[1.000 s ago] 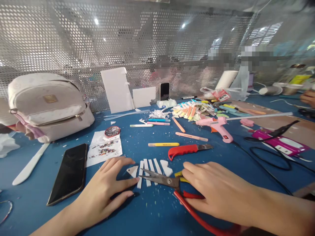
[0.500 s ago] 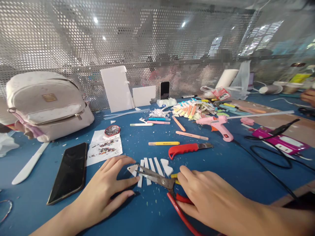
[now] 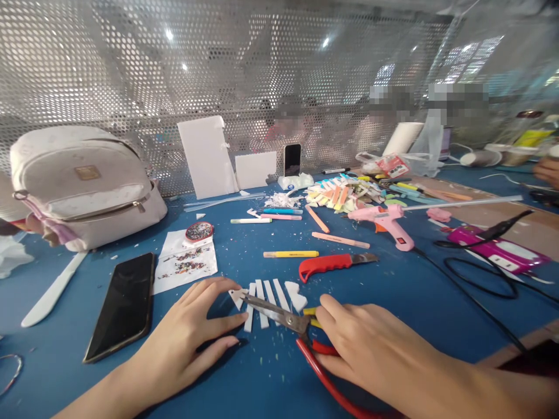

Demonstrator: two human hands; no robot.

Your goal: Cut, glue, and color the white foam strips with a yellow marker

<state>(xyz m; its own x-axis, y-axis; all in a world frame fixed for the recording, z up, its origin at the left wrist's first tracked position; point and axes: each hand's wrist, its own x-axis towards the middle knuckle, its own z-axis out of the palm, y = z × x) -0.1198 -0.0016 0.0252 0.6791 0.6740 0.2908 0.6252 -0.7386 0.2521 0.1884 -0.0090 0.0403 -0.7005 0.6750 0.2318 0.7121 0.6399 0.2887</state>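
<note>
My right hand (image 3: 349, 337) grips a pair of scissors (image 3: 286, 317) with red handles and a yellow part near the fingers. The nearly closed blades point left, over several narrow white strips (image 3: 249, 308) laid side by side. At the blade tips is a small white triangular piece (image 3: 236, 298) with a dark dot. My left hand (image 3: 196, 329) rests on the table with fingers spread; one fingertip is at the triangle, another beside the leftmost strip. A notched white piece (image 3: 296, 297) lies to the right of the strips.
Beyond the hands lie a red-handled knife (image 3: 332, 265), a yellow marker (image 3: 290, 254) and a pink glue gun (image 3: 388, 221) with its cord. At left are a black phone (image 3: 120, 308), a white plastic knife (image 3: 55, 291) and a backpack (image 3: 87, 186). Another person's hand (image 3: 548, 171) shows far right.
The scissor blades have closed from slightly apart to nearly together. The triangular piece has turned and shifted slightly right at their tips. My left hand has barely moved.
</note>
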